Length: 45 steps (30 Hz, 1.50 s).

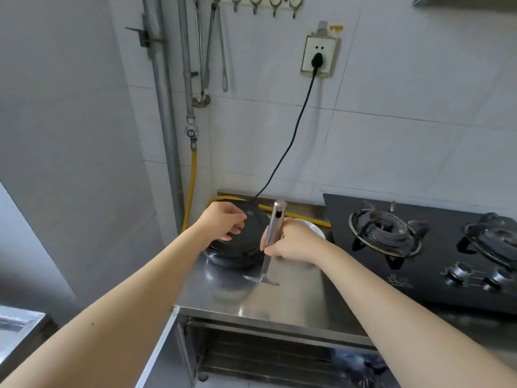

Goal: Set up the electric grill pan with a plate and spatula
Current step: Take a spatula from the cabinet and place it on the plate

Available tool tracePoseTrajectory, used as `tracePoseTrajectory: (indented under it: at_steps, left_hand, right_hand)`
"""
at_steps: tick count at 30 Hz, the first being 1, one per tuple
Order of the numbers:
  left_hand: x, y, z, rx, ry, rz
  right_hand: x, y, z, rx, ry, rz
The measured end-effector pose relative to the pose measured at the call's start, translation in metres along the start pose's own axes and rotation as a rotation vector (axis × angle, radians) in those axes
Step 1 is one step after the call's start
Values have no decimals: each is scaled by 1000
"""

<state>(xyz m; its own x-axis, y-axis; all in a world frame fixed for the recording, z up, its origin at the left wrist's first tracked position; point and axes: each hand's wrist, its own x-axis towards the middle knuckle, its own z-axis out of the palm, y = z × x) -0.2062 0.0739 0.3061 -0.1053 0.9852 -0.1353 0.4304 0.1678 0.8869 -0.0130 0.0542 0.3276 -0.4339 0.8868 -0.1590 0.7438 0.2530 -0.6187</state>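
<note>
The round black electric grill pan (246, 245) sits closed on the steel counter (293, 298), its black cord running up to the wall socket (317, 58). My left hand (225, 221) rests on the left part of the pan's lid, fingers curled on its edge. My right hand (293, 242) grips the steel handle of a spatula (272, 233), held upright with its blade touching the counter just in front of the pan. A white plate (317, 229) lies behind my right hand, mostly hidden by it.
A black two-burner gas stove (419, 242) fills the counter's right side. A yellow gas hose (302, 217) runs along the back wall. Ladles and tongs (209, 51) hang from hooks above. A steel surface (16, 329) stands at the lower left.
</note>
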Motion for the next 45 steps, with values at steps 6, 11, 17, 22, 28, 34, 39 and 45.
tracePoseTrajectory:
  at_steps: [6,11,17,22,28,34,39,45]
  left_hand:
    - [30,16,31,-66,3,92]
    - [68,11,74,31,10,116]
    - [111,-3,122,203,4,137]
    - [136,-21,154,293,-36,141]
    - [148,-35,168,354,-70,143]
    - [151,-44,174,364,-92,132]
    - [150,-51,173,388,-111,112]
    - [144,-53,172,384,-110,126]
  right_hand:
    - [15,23,-26,-15,305,16]
    - [40,81,-25,-116,381,59]
    - [71,149,-5,-249,320,39]
    - [90,192,13,-327,285,41]
    - [98,214,34,-435,159,-37]
    - [98,228,50,-466,22,14]
    - [103,232,52,-464,-11,40]
    - [100,230,49,-454,-25,65]
